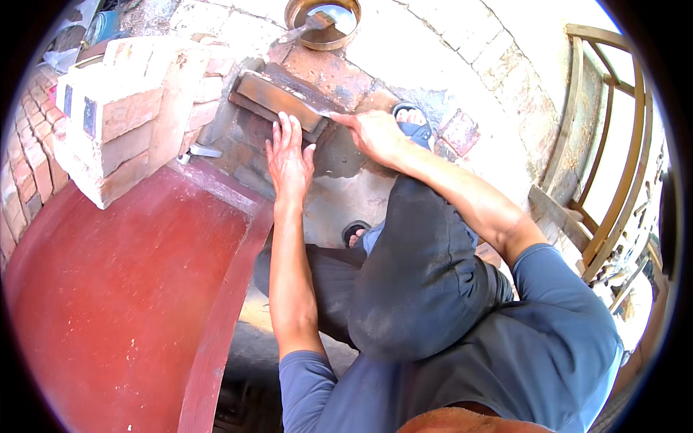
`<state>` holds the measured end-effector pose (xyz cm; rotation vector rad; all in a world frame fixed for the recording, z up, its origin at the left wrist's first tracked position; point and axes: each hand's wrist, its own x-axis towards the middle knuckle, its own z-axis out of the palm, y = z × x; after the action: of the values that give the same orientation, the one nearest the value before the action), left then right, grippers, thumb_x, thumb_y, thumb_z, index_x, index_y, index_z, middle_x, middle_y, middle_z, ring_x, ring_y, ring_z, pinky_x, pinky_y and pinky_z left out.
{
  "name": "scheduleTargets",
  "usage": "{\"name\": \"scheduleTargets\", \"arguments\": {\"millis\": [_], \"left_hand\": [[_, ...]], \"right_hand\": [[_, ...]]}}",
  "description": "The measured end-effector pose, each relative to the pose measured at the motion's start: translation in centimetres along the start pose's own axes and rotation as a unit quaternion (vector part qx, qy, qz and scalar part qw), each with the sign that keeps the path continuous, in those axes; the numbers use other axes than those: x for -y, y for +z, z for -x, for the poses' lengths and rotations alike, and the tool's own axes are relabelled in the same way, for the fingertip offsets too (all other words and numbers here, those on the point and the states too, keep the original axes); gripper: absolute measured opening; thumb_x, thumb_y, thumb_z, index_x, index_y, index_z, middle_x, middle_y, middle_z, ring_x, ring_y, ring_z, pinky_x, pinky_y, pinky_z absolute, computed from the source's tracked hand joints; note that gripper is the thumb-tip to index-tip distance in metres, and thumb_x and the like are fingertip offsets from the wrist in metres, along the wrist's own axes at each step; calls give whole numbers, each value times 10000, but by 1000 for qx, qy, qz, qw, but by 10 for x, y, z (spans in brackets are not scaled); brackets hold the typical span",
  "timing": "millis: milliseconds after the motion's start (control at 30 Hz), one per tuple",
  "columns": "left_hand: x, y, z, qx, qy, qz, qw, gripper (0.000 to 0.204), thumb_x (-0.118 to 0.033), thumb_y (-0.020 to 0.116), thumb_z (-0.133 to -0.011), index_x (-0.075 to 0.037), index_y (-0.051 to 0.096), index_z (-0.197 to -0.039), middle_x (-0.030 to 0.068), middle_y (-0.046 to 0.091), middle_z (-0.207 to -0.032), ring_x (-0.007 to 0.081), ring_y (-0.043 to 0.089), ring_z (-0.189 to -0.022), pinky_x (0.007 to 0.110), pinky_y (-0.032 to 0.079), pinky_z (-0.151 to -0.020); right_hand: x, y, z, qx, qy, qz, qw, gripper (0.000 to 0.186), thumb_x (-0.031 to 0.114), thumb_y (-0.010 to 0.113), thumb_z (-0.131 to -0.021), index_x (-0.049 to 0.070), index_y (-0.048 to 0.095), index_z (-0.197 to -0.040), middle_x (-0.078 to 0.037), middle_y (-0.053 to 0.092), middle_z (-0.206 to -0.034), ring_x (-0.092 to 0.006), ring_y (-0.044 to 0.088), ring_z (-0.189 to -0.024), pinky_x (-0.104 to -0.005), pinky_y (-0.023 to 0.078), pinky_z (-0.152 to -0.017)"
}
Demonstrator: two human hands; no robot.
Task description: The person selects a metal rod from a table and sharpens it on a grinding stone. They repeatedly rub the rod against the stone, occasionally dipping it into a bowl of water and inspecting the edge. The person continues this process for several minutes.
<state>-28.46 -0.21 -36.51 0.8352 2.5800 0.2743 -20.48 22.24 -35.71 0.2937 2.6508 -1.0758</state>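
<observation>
A long orange-brown block (pixel 278 92) lies on a darker, wet-looking base on the brick ground in front of me. My left hand (pixel 287 151) rests at the near side of the block, fingers stretched forward and touching it, thumb apart. My right hand (pixel 372 133) is closed, index finger extended to the block's right end, gripping a thin pale item (pixel 328 113), possibly a blade, too small to make out. Beyond the block, a round metal pan (pixel 294 16) holds water and a brush (pixel 317 22).
Stacked bricks (pixel 126 115) stand at left, near a small metal object (pixel 204 150). A red board (pixel 130 289) fills the lower left. A wooden frame (pixel 574 108) leans at right. My sandalled feet (pixel 415 123) and bent knee (pixel 411 281) are below and beside my hands.
</observation>
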Motion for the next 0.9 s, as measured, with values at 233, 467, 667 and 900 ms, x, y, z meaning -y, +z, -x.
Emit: {"name": "scheduleTargets", "arguments": {"millis": [233, 467, 667, 900], "left_hand": [[-1, 1, 4, 11, 5, -4, 1000, 765, -225, 751, -964, -73, 418, -1636, 156, 321, -1755, 414, 350, -1589, 629, 315, -1267], [-1, 8, 7, -9, 8, 16, 1000, 749, -216, 751, -966, -88, 437, -1633, 154, 314, -1760, 405, 344, -1595, 622, 312, -1271], [2, 11, 7, -17, 12, 16, 1000, 760, -206, 748, -969, -102, 415, -1644, 146, 318, -1760, 406, 342, -1595, 626, 301, -1276], [-3, 1, -6, -1, 1, 4, 1000, 764, -215, 752, -964, -98, 419, -1642, 155, 311, -1761, 403, 346, -1594, 632, 305, -1271]], "right_hand": [[-3, 12, 8, -6, -20, 20, 1000, 445, 109, 590, -916, 116, 760, -1327, -233, 763, -938, -416, 763, -899, -519, 614, -813], [6, 11, -2, -59, -32, -7, 998, 416, 91, 579, -907, 119, 775, -1273, -226, 754, -884, -422, 755, -892, -532, 613, -803], [3, 17, 4, -63, -34, -3, 997, 437, 107, 585, -905, 122, 780, -1295, -238, 753, -873, -412, 756, -820, -531, 605, -758], [-13, 23, 15, -51, -16, -10, 998, 467, 106, 567, -900, 171, 780, -1311, -241, 760, -897, -408, 764, -864, -540, 612, -801]]}}
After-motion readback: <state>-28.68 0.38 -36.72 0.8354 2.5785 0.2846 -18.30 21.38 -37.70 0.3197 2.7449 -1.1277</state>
